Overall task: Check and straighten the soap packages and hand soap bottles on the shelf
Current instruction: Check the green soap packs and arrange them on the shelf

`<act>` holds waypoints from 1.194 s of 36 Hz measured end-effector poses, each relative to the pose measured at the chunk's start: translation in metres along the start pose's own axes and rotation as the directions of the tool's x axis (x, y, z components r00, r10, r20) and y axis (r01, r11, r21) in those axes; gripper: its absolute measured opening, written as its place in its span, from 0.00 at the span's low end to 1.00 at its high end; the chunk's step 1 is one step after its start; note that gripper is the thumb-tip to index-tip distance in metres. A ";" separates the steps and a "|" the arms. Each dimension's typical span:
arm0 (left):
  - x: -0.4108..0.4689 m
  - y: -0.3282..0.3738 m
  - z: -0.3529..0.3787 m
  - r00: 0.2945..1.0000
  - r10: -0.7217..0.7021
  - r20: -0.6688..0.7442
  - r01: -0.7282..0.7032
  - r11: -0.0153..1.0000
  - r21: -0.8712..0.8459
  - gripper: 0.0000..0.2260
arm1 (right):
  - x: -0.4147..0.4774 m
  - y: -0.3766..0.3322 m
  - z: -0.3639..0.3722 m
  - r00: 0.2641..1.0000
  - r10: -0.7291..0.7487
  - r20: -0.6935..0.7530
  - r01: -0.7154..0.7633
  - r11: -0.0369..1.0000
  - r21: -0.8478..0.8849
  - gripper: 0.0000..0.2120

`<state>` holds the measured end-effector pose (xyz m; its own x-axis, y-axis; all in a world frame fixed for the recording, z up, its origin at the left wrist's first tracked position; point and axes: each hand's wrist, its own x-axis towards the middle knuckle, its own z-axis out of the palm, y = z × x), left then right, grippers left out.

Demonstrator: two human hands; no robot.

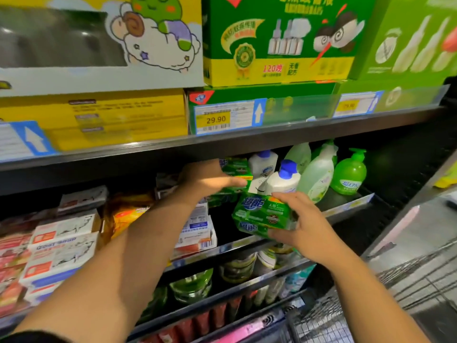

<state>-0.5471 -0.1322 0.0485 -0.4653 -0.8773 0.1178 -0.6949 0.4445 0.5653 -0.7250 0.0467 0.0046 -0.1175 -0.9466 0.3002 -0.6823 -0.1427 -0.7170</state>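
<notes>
Currently right hand point(304, 229) grips green soap pack point(259, 214) at near edge of shelf point(346, 207), tilted, probably to square it. Left hand point(210, 179), fingers flat and together, braces rear green stack point(236, 168) left of white bottles point(284, 183).

price tag point(216, 119): 29.90 | soap package point(259, 211): 超能 | white box point(61, 246): perhaps "Goat Soap"

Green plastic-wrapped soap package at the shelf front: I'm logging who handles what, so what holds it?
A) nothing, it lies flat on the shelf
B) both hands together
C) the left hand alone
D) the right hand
D: the right hand curls fingers and thumb round the green plastic-wrapped soap package, while the left hand reaches with straight fingers towards the green packs further back.
</notes>
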 end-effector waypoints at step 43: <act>0.024 -0.016 0.021 0.947 0.140 0.291 -0.267 0.846 0.462 0.24 | 0.029 0.052 -0.012 0.970 0.139 0.200 -0.208 0.901 0.382 0.33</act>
<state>-0.5591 -0.1564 0.0251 -0.6971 -0.7154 -0.0465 -0.7167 0.6939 0.0691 -0.7724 0.0158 -0.0163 -0.0645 -0.9958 0.0652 -0.3146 -0.0418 -0.9483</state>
